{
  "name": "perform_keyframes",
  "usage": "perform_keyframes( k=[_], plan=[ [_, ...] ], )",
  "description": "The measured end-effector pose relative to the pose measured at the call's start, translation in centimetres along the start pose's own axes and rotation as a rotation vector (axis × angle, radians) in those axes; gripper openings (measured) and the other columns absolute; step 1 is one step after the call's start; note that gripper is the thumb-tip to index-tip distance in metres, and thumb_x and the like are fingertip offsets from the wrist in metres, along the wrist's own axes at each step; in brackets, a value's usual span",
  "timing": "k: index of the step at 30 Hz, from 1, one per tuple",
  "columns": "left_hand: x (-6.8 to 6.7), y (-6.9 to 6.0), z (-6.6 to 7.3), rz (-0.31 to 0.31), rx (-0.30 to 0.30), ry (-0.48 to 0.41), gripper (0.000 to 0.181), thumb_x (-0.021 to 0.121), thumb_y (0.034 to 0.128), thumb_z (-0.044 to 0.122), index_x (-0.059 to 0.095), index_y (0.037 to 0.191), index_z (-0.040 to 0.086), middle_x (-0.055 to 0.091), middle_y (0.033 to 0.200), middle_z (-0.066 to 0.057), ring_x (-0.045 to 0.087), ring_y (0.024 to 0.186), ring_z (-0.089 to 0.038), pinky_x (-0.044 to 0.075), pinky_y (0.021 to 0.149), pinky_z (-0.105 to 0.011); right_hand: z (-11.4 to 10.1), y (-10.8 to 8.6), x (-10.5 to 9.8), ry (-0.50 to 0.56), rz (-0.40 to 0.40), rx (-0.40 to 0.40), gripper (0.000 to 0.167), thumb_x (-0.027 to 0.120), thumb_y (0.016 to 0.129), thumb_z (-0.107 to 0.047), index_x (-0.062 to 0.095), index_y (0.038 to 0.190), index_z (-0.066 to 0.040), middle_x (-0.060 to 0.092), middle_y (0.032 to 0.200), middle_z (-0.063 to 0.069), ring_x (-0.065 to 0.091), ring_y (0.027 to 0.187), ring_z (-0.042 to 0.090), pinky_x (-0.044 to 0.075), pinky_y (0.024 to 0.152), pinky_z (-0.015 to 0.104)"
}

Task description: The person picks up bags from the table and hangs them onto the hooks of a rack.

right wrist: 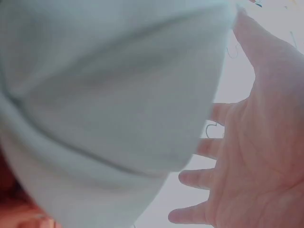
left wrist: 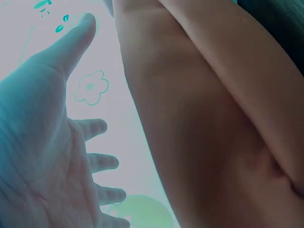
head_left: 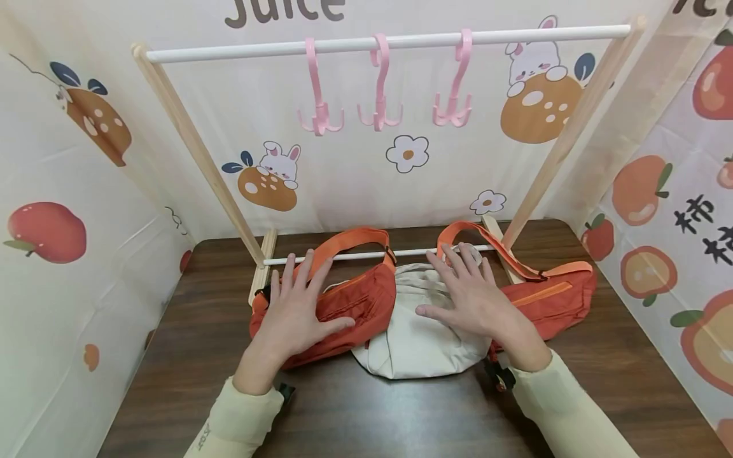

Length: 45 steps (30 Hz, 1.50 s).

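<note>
Three waist bags lie side by side on the brown table. Over the left orange-red bag point(head_left: 366, 302) is my left hand point(head_left: 293, 321), fingers spread and straight; in the left wrist view its palm point(left wrist: 42, 156) faces the bag's blurred brownish fabric point(left wrist: 185, 133). My right hand point(head_left: 475, 299) is spread the same way over the cream bag point(head_left: 426, 350) in the middle. That palm point(right wrist: 261, 156) shows beside the pale bag point(right wrist: 118, 104) in the right wrist view. A second orange-red bag point(head_left: 564, 305) lies right of it. Neither hand grips anything.
Behind the bags stands a wooden rack with a white top rail point(head_left: 240, 52) and a low white bar point(head_left: 415, 252). Pink hooks point(head_left: 321, 114) hang from the rail. Orange straps point(head_left: 349, 238) loop up near the low bar. Fruit-printed cloth point(head_left: 355, 184) walls the table.
</note>
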<state>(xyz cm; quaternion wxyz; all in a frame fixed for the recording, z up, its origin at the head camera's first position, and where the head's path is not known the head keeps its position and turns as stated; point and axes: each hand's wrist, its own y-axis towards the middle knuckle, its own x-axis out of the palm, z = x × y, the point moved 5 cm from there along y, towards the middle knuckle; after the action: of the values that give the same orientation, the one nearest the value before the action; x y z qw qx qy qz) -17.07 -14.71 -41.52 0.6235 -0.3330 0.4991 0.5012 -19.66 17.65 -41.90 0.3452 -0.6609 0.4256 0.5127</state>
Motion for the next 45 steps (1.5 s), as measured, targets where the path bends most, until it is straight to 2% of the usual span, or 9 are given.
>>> perform_keyframes(
  k=[6, 15, 23, 33, 39, 45],
  plan=[
    [-0.2, 0.1, -0.1, 0.005, 0.004, -0.013, 0.115, 0.072, 0.0832, 0.079, 0.022, 0.171, 0.025, 0.004, 0.178, -0.010, -0.006, 0.161, -0.045, 0.004, 0.121, -0.075, -0.3, 0.3, -1.0, -0.007, -0.001, -0.015, 0.116, 0.044, 0.085, -0.095, 0.015, 0.172, -0.025, 0.012, 0.176, 0.013, 0.001, 0.161, 0.045, 0.004, 0.120, 0.076],
    [-0.7, 0.5, -0.3, 0.012, 0.001, -0.023, 0.113, 0.074, 0.0830, 0.077, 0.022, 0.171, 0.028, 0.008, 0.177, -0.011, -0.002, 0.161, -0.047, 0.003, 0.121, -0.075, -0.7, 1.4, -2.1, -0.019, -0.012, -0.032, 0.113, 0.041, 0.087, -0.094, 0.016, 0.172, -0.025, 0.013, 0.176, 0.014, 0.004, 0.161, 0.045, 0.005, 0.120, 0.076],
    [-1.0, 1.0, -0.6, 0.022, 0.008, 0.005, 0.112, 0.071, 0.0836, 0.079, 0.025, 0.170, 0.026, 0.014, 0.176, -0.014, 0.005, 0.160, -0.048, 0.010, 0.120, -0.076, -1.4, 2.6, -3.0, -0.012, -0.010, -0.061, 0.108, 0.041, 0.090, -0.092, 0.025, 0.170, -0.021, 0.023, 0.173, 0.015, 0.011, 0.160, 0.045, 0.008, 0.120, 0.076],
    [-1.4, 2.1, -1.7, -0.007, -0.007, -0.009, 0.109, 0.072, 0.0870, 0.075, 0.024, 0.171, 0.024, 0.017, 0.175, -0.018, 0.010, 0.159, -0.050, 0.011, 0.119, -0.077, -2.4, 5.0, -3.8, -0.024, -0.060, -0.077, 0.098, 0.050, 0.094, -0.083, 0.035, 0.167, -0.019, 0.035, 0.168, 0.014, 0.024, 0.157, 0.042, 0.017, 0.121, 0.071],
    [-1.3, 3.1, -2.6, -0.021, -0.012, -0.012, 0.107, 0.070, 0.0895, 0.073, 0.025, 0.170, 0.019, 0.019, 0.174, -0.021, 0.013, 0.158, -0.050, 0.011, 0.119, -0.077, -2.8, 6.8, -4.2, -0.048, -0.071, -0.091, 0.098, 0.046, 0.095, -0.084, 0.038, 0.166, -0.017, 0.043, 0.164, 0.015, 0.036, 0.152, 0.041, 0.026, 0.120, 0.068],
    [-1.4, 4.2, -3.1, -0.017, -0.022, -0.018, 0.105, 0.069, 0.0914, 0.072, 0.027, 0.169, 0.016, 0.021, 0.173, -0.022, 0.017, 0.157, -0.051, 0.013, 0.119, -0.076, -3.2, 8.7, -4.2, -0.050, -0.103, -0.074, 0.093, 0.047, 0.098, -0.080, 0.039, 0.165, -0.016, 0.045, 0.163, 0.015, 0.041, 0.149, 0.041, 0.031, 0.118, 0.066]
  ],
)
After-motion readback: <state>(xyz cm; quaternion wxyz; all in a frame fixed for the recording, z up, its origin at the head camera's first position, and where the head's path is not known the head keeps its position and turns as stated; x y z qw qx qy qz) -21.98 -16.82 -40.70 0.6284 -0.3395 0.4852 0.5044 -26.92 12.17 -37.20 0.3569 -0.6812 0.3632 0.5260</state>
